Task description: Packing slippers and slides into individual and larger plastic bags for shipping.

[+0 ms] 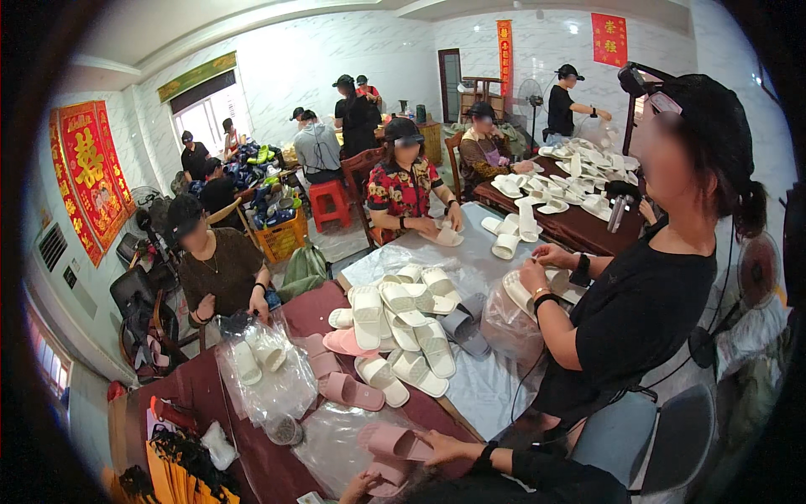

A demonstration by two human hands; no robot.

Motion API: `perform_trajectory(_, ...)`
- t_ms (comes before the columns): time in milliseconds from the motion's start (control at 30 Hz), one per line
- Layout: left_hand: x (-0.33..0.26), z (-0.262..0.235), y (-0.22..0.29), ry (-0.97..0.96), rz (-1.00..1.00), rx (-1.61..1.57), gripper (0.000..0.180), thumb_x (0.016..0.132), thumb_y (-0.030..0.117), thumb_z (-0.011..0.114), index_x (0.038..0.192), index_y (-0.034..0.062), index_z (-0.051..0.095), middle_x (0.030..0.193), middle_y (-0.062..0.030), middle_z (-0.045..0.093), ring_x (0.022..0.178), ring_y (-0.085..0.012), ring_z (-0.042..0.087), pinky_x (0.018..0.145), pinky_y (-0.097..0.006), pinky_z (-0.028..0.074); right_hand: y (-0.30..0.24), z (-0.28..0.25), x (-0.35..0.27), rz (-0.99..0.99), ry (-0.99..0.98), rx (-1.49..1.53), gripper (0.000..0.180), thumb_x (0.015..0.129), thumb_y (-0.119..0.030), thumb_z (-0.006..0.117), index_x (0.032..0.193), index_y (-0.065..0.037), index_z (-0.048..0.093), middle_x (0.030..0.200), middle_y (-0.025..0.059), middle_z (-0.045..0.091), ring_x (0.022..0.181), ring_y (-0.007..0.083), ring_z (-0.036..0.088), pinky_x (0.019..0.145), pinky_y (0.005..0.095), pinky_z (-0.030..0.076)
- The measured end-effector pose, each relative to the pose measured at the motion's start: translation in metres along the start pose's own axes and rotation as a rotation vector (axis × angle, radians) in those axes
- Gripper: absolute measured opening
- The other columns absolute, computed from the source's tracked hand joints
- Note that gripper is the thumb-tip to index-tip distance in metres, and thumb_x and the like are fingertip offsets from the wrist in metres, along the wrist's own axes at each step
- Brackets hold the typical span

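Note:
My right hand (445,449) comes in from the lower right in a black sleeve with a dark wristband. It grips a pink slipper (393,440) by its end. My left hand (356,486) is low at the frame's edge, fingers curled on a second pink slipper (386,480) just below the first. Both slippers lie on or in a clear plastic bag (332,441) spread over the dark red table (206,395). Part of my left hand is cut off by the rim.
A heap of cream slippers (403,332), more pink slippers (349,391) and grey ones (463,323) lie ahead. A person in black (638,302) at right handles a bag; a person in brown (220,269) at left holds a bag of white slippers (256,357). Others work behind.

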State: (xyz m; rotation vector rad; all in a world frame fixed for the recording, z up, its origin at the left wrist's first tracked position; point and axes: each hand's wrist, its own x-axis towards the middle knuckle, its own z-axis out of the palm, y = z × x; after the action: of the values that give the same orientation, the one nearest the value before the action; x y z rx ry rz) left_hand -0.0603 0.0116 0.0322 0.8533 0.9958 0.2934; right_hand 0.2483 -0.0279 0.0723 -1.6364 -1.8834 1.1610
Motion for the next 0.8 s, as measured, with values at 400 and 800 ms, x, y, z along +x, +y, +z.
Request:
perform_trajectory(400,0.010,-0.033,-0.018,-0.132,0.095,-0.112,0.045,0.076,0.004,0.059,0.118,-0.0006,0.043,0.093,-0.0127,0.059,0.086,-0.0208,0.060,0.073,-0.031,0.051,-0.024,-0.009,-0.001,-0.110,0.179,-0.483,0.101,0.055,-0.034,0.075,0.136,-0.009,0.020,0.100,0.0194,0.046,0.089,0.0351,0.050,0.070,0.0422,0.042)
perform_trajectory(800,0.046,-0.032,0.011,-0.156,-0.072,-0.019,0.061,0.081,-0.001,0.049,0.136,0.0095,0.024,0.094,-0.0172,0.059,0.087,-0.0332,0.061,0.071,-0.039,0.053,-0.004,-0.017,0.002,-0.123,0.298,-0.704,0.079,0.066,-0.028,0.066,0.134,-0.013,0.027,0.094,0.0137,0.048,0.085,0.0284,0.050,0.069,0.0384,0.040)
